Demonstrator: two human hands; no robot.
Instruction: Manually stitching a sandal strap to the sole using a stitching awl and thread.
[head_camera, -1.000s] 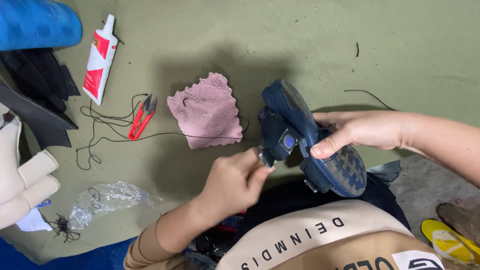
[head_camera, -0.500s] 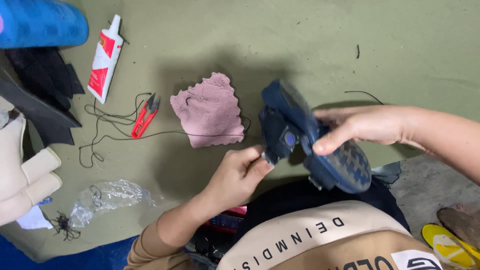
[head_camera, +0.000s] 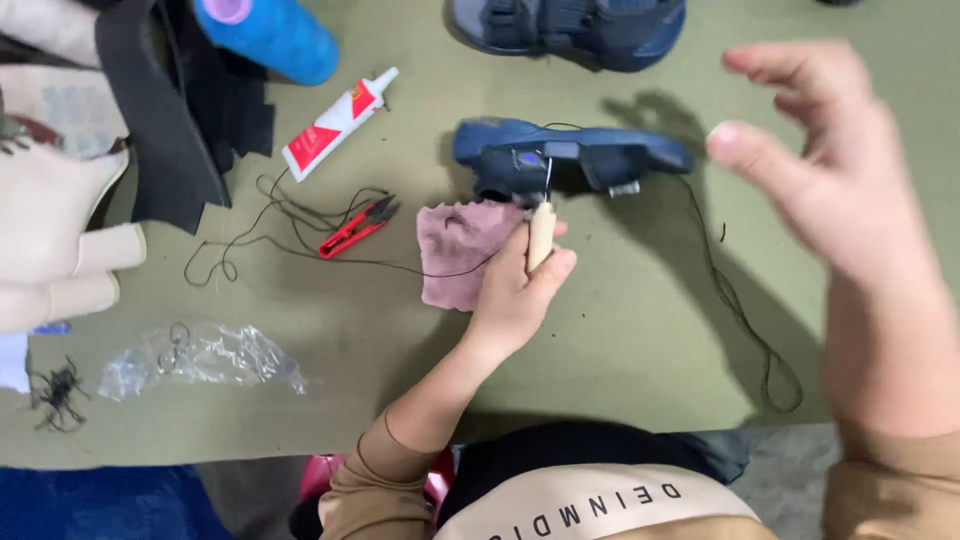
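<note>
Head view: the olive-green mat (head_camera: 620, 330) fills the frame, and the dark blue strapped sandal (head_camera: 570, 158) lies flat on it. The right hand (head_camera: 840, 190) hovers raised, fingers spread, holding nothing (blurred). The left hand (head_camera: 515, 290) grips a wooden-handled awl (head_camera: 540, 232), its needle touching the sandal, beside a pink cloth (head_camera: 460, 250).

Your view holds one printed package: a glue tube (head_camera: 335, 125), white with a red diagonal panel and a white nozzle cap, lying slanted on the green mat just below the blue spool. At lower left lies a crumpled clear plastic wrapper (head_camera: 200, 358), unprinted. Your garment bears a line of dark lettering at the bottom edge.
</note>
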